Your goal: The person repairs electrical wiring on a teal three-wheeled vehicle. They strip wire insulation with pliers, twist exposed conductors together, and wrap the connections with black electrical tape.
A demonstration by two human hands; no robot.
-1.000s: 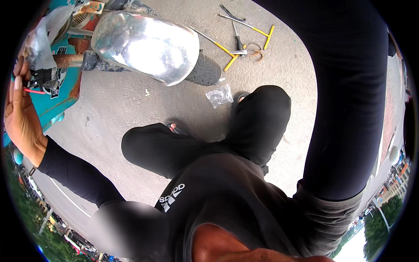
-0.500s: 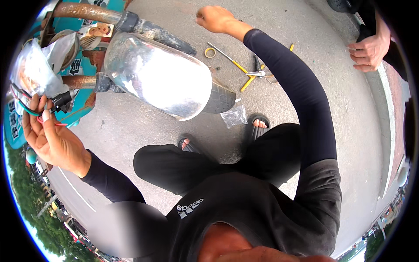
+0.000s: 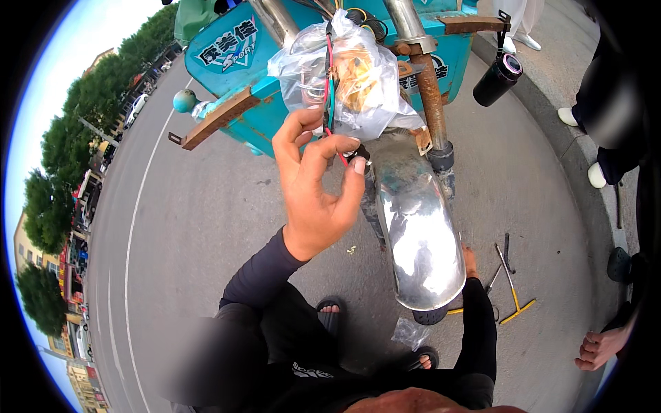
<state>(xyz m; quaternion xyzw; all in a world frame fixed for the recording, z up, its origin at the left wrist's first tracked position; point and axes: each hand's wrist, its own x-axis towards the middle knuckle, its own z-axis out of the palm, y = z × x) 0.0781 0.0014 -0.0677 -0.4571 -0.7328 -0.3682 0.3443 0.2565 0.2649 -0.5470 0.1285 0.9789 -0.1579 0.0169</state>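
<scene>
My left hand (image 3: pixel 317 189) is closed in a pinch in front of a teal vehicle's front end. Between thumb and fingers it holds thin red and green wires (image 3: pixel 330 96), beside a small black piece that my fingertips partly cover. Directly behind the wires hangs a clear plastic bag (image 3: pixel 289 65) wrapped around a round part. My right hand (image 3: pixel 469 263) reaches low to the ground, right of the shiny metal mudguard (image 3: pixel 421 241). The mudguard hides most of its fingers, so what it touches or holds cannot be made out.
A yellow-handled T-shaped wrench (image 3: pixel 515 303) lies right of my right arm. A crumpled clear bag (image 3: pixel 411 333) lies near my foot. A black cup (image 3: pixel 497 81) hangs at a rusty bracket (image 3: pixel 475 25). Another person's hand (image 3: pixel 600 350) is at the lower right, beside the kerb.
The view has swung left and up, bringing the vehicle's front into the middle. My left hand still pinches the wires. My right hand has gone down beside the mudguard.
</scene>
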